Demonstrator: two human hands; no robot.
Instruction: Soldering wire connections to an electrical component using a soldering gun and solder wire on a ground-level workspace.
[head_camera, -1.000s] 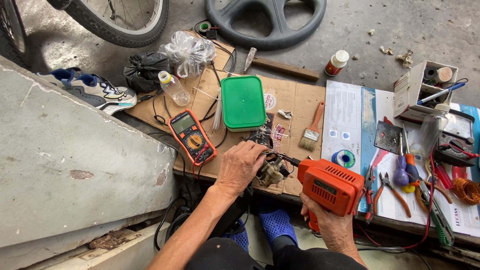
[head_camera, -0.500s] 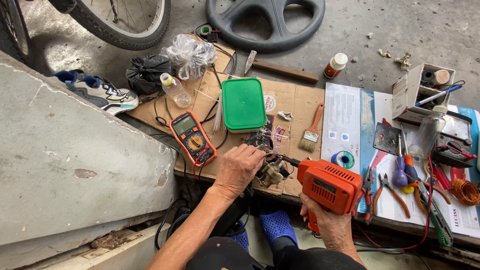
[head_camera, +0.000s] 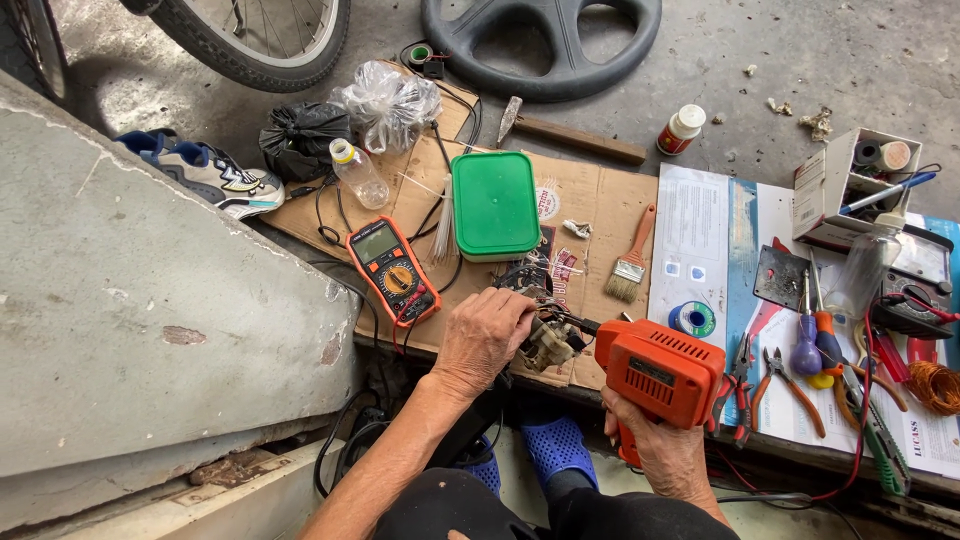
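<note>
Barely anything has shifted since a second ago: both hands sit where they were, the view just drifted a touch. Left hand (head_camera: 487, 335) is curled over a small wired part (head_camera: 548, 342) at the near edge of the cardboard sheet (head_camera: 590, 200), fingers wrapped down on it. Right hand (head_camera: 665, 455) is clamped around the grip of an orange power tool (head_camera: 658, 370), whose long axis runs roughly sideways with its nose pointing left, tip right at the wired part. Just left of the left hand lies an orange multimeter (head_camera: 392, 270), tilted, with a green lidded box (head_camera: 494, 204) above. A paintbrush (head_camera: 630, 262) lies above the tool, and pliers (head_camera: 785, 375) and screwdrivers (head_camera: 812, 338) to its right.
</note>
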